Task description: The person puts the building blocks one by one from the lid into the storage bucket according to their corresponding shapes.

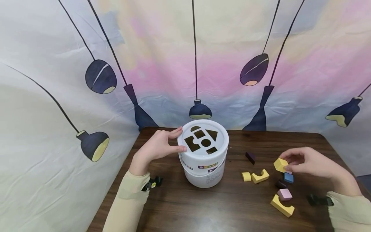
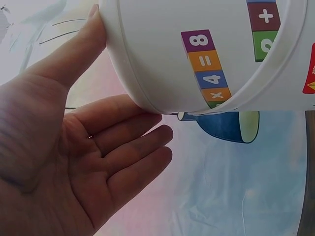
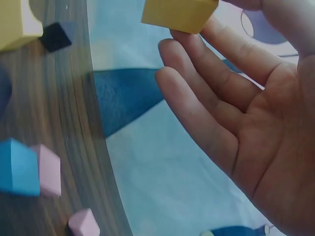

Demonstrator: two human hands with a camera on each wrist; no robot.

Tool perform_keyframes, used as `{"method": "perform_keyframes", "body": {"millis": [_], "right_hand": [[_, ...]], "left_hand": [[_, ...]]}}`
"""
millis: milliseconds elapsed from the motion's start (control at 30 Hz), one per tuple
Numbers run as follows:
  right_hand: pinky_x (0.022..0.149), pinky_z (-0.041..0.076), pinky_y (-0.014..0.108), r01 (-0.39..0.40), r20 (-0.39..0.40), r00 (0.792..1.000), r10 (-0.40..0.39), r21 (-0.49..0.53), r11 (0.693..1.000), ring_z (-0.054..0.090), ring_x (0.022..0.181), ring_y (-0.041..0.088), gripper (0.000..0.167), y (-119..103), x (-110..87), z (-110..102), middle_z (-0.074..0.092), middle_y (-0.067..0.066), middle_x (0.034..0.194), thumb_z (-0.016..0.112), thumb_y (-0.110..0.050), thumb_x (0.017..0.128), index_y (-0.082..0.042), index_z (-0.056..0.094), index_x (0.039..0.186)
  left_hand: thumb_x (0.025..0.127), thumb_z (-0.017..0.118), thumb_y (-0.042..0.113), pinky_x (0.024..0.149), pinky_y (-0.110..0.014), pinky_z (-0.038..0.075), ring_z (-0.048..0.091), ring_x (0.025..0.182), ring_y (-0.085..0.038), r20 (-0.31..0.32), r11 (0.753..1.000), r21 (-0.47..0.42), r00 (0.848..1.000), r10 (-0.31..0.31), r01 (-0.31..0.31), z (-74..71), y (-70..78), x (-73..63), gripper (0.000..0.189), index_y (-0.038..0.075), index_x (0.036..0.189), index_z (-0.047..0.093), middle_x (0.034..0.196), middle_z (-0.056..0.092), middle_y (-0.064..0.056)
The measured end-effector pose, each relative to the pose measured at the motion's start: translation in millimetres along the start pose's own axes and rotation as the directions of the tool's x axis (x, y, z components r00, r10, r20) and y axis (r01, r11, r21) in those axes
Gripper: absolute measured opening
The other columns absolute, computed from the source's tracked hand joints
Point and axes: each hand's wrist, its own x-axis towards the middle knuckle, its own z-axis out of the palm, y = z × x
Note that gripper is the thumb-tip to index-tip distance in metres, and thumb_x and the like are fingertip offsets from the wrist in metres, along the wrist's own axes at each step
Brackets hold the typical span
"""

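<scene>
A white bucket [image 1: 203, 170] stands upright, its lid [image 1: 223, 138] cut with several shaped holes. My left hand [image 1: 157, 146] touches the near-left rim of the lid, thumb and fingers spread apart and mostly straight. In the left wrist view the same hand [image 2: 98, 132] lies against the white rim, the lower fingers off it. At the right, my right hand [image 1: 308, 161] pinches a yellow block [image 1: 280, 165] between thumb and fingers, above the table. The right wrist view shows that yellow block [image 3: 179, 14] at the fingertips, partly cut off by the frame.
On the brown table [image 1: 232, 209] lie a yellow arch block [image 1: 260, 177], a small yellow block [image 1: 246, 176], a dark block [image 1: 250, 158], a blue block [image 1: 288, 177], a pink block [image 1: 285, 194] and another yellow arch block [image 1: 282, 206]. A printed cloth [image 1: 174, 64] hangs behind.
</scene>
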Motion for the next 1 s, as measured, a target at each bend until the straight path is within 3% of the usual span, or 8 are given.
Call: {"method": "perform_keyframes", "body": {"millis": [300, 600, 767, 1000], "right_hand": [[0.069, 0.059, 0.024, 0.034, -0.041, 0.999, -0.035, -0.023, 0.999, 0.072, 0.088, 0.008, 0.031, -19.8, 30.5, -0.4, 0.076, -0.003, 0.103, 0.084, -0.004, 0.092, -0.007, 0.075, 0.122], [0.08, 0.059, 0.023, 0.061, -0.104, 0.992, -0.072, -0.108, 0.992, 0.071, 0.095, 0.007, 0.032, -47.2, 65.5, 4.6, 0.076, -0.009, 0.103, 0.088, -0.013, 0.091, -0.019, 0.077, 0.121], [0.078, 0.06, 0.026, 0.139, -0.109, 0.984, -0.139, -0.01, 0.99, 0.073, 0.09, 0.014, 0.032, -68.3, 85.7, 4.9, 0.077, -0.003, 0.103, 0.083, -0.009, 0.095, -0.016, 0.076, 0.125], [0.078, 0.063, 0.029, 0.285, -0.124, 0.955, -0.268, 0.147, 0.947, 0.076, 0.089, 0.022, 0.035, -100.1, 117.7, 12.2, 0.077, 0.007, 0.106, 0.08, 0.003, 0.094, -0.008, 0.075, 0.126]], "left_hand": [[0.089, 0.086, 0.053, 0.116, -0.046, 0.046, 0.045, 0.15, -0.024, -0.002, 1.0, 0.008, 1.0, 0.001, -0.001, 1.3, -2.3, 2.1, 0.085, 0.013, 0.156, 0.054, 0.159, 0.052, 0.003], [0.088, 0.087, 0.054, 0.116, -0.045, 0.045, 0.044, 0.151, -0.023, 0.0, 1.0, 0.018, 1.0, -0.008, 0.008, 0.9, -1.4, 1.1, 0.085, 0.015, 0.156, 0.054, 0.159, 0.051, 0.005], [0.088, 0.087, 0.054, 0.117, -0.046, 0.045, 0.044, 0.151, -0.025, -0.001, 1.0, 0.022, 1.0, -0.011, 0.011, 0.7, -0.1, 1.1, 0.085, 0.015, 0.156, 0.054, 0.159, 0.051, 0.005], [0.087, 0.087, 0.055, 0.118, -0.046, 0.044, 0.043, 0.151, -0.023, -0.002, 1.0, 0.021, 1.0, -0.016, 0.016, 0.8, -0.2, 0.9, 0.085, 0.016, 0.156, 0.054, 0.159, 0.051, 0.006]]}}
